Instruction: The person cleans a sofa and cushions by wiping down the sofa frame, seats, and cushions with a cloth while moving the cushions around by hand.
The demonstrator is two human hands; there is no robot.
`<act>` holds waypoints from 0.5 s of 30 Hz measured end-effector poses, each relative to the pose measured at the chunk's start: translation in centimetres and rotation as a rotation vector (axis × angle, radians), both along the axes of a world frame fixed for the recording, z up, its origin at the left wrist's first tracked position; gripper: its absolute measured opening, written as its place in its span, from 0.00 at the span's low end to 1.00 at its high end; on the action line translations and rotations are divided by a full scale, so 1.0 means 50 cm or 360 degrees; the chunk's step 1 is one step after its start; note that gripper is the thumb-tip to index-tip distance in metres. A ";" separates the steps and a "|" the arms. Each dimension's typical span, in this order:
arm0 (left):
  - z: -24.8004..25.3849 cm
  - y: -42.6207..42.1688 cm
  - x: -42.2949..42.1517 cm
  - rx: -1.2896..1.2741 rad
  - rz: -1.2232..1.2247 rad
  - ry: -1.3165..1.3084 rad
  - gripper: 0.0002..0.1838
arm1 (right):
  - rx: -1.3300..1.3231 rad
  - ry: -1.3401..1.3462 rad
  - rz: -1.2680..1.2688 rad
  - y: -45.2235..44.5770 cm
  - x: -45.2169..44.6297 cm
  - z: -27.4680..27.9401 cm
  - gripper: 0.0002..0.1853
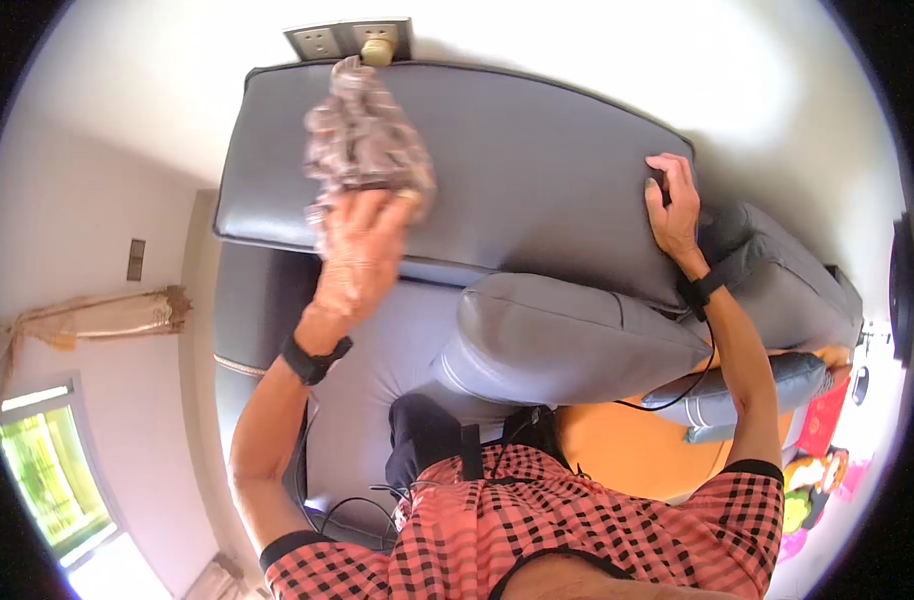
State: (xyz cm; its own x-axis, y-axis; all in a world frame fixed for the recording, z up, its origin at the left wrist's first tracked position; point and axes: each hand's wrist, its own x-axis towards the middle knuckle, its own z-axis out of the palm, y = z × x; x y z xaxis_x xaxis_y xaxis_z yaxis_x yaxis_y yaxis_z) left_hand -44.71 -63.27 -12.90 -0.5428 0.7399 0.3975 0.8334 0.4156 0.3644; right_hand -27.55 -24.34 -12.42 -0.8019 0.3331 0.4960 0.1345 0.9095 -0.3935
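Note:
My left hand (362, 250) is closed on a crumpled, patterned cloth (367, 140), pressed against the grey sofa backrest (517, 160). The cloth is smeared by motion and reaches up to the backrest's top edge near the wall sockets. At the far right end of the backrest rests my right hand (674, 205), its fingers bent and the thumb apart from them, with nothing seen in it. Below the backrest lies a plump grey cushion (557, 325), between my two forearms. Both wrists wear black bands.
A wall socket panel (317, 42) with a yellowish plug (378, 50) sits just above the backrest. More grey sofa cushions (787, 270) are at the right, beside an orange surface (617, 445). Black cables (667, 405) run along my arms. A window (57, 480) is at the left.

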 end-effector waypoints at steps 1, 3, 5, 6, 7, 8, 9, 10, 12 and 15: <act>0.013 0.021 0.011 0.0025 -0.0148 -0.0025 0.25 | -0.0006 -0.0020 0.0000 -0.001 0.001 0.001 0.14; 0.002 0.060 0.022 0.0033 -0.0462 0.0009 0.26 | 0.0012 -0.0005 0.0023 -0.003 0.002 0.002 0.14; 0.007 0.081 0.032 0.0032 -0.0566 0.0093 0.26 | -0.0005 -0.0024 0.0018 -0.001 0.001 -0.002 0.14; 0.006 0.081 0.030 0.0033 -0.0619 0.0130 0.26 | -0.0011 -0.0039 0.0015 -0.001 0.001 -0.001 0.14; -0.007 0.072 0.016 0.0041 -0.0617 0.0175 0.25 | 0.0026 -0.0044 0.0038 -0.003 0.001 0.003 0.14; -0.015 0.054 -0.002 0.0010 -0.0536 0.0250 0.25 | 0.0044 -0.0043 0.0039 -0.004 0.000 0.004 0.14; -0.023 0.026 -0.021 -0.0025 -0.0456 0.0321 0.25 | 0.0058 -0.0045 0.0039 -0.005 0.000 0.003 0.15; -0.032 -0.004 -0.043 -0.0064 -0.0374 0.0392 0.24 | 0.0071 -0.0044 0.0041 -0.005 -0.001 0.002 0.15; -0.055 -0.075 -0.104 -0.0103 -0.0099 0.0413 0.23 | 0.0064 -0.0032 0.0058 -0.007 -0.004 0.000 0.15; -0.042 -0.181 -0.180 -0.0130 0.0320 0.0386 0.21 | 0.0123 -0.0042 0.0051 -0.010 -0.006 0.002 0.15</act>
